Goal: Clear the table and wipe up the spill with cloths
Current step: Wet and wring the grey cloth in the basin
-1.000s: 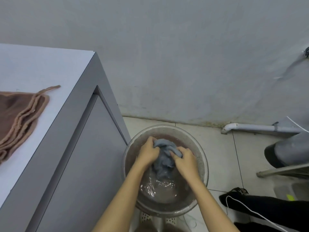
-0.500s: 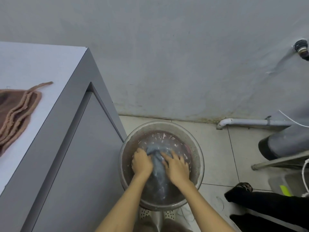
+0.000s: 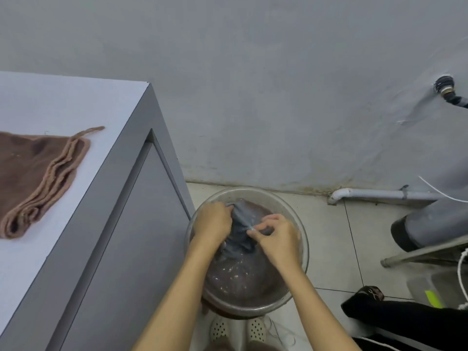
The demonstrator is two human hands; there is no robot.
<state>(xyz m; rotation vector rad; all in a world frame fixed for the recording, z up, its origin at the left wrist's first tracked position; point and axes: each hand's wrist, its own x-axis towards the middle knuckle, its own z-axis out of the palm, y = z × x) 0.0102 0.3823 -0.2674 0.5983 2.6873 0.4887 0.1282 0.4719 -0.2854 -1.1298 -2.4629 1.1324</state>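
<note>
A round metal basin (image 3: pixel 297 224) with murky brownish water stands on the tiled floor beside the table. A wet grey cloth (image 3: pixel 240 224) sits in it, partly above the water. My left hand (image 3: pixel 214 221) grips the cloth's far left end with curled fingers. My right hand (image 3: pixel 276 236) pinches the cloth's right part between thumb and fingers. A folded brown cloth (image 3: pixel 35 178) lies on the white table (image 3: pixel 76 110) at the left.
The table's grey side panel (image 3: pixel 131 249) stands right next to the basin. A white pipe (image 3: pixel 379 195) runs along the wall base. A wall tap (image 3: pixel 445 86), grey furniture and a black object (image 3: pixel 405 315) crowd the right. Perforated slippers (image 3: pixel 238 330) show below the basin.
Both hands pressed the grey cloth down into the water, then lifted and spread apart on it; the right hand now pinches it. The view shifted slightly.
</note>
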